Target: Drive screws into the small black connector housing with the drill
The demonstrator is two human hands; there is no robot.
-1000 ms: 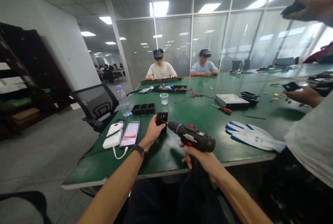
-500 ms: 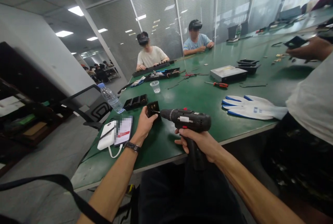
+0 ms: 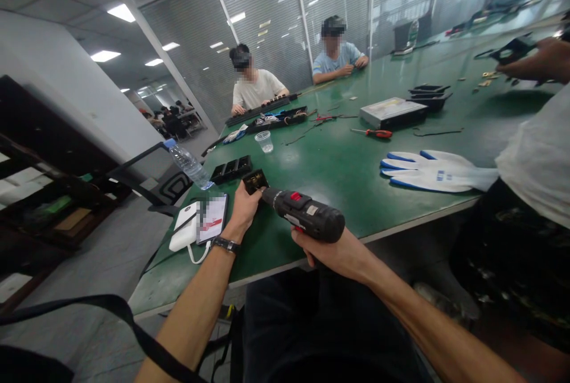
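Two grips: left hand (image 3: 240, 208) clamps the black part (image 3: 255, 180), right hand (image 3: 329, 249) the drill (image 3: 307, 220), tip against it.

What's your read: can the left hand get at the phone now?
Probably yes, but not freely: the left hand grips the small black part at the tip of the cordless drill. The phone lies just beside that wrist, nothing between; it would have to let go first.

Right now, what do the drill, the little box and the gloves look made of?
Drill: likely moulded plastic, matte black with a dull sheen, red switch.
Box: seemingly black plastic; too small to be sure.
Gloves: white knit fabric, limp and creased, blue edging.
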